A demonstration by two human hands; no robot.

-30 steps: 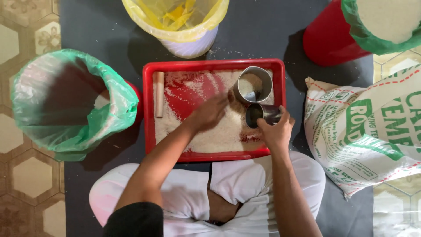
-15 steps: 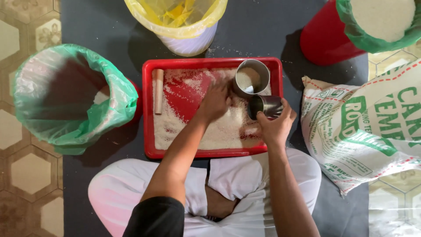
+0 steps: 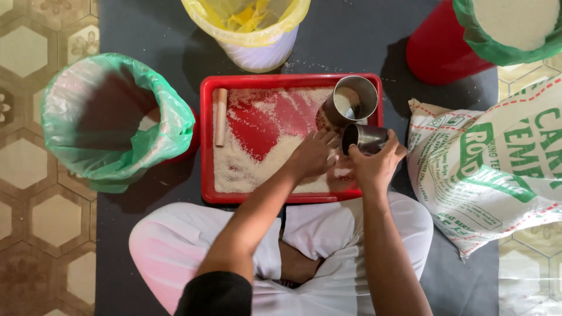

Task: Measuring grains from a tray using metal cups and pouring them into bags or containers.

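A red tray [image 3: 206,140] lies on the dark mat, with white rice [image 3: 252,169] spread over part of it. My left hand [image 3: 312,155] rests palm down on the rice near the tray's right side, fingers apart. My right hand [image 3: 377,167] grips a small metal cup [image 3: 363,138] tipped on its side, its mouth facing my left hand. A second, larger metal cup [image 3: 351,99] stands upright at the tray's far right corner with some rice in it. A short wooden stick [image 3: 220,117] lies along the tray's left edge.
A green-lined bin [image 3: 111,117] stands left of the tray. A yellow-lined white bucket [image 3: 252,29] stands beyond it. A red bucket with a green liner full of rice [image 3: 497,29] is at the far right. A printed sack [image 3: 497,164] lies to the right. My crossed legs are just below the tray.
My left hand has slid back toward me and to the right across the rice, toward the tipped cup. My right hand keeps the small cup tilted in about the same place.
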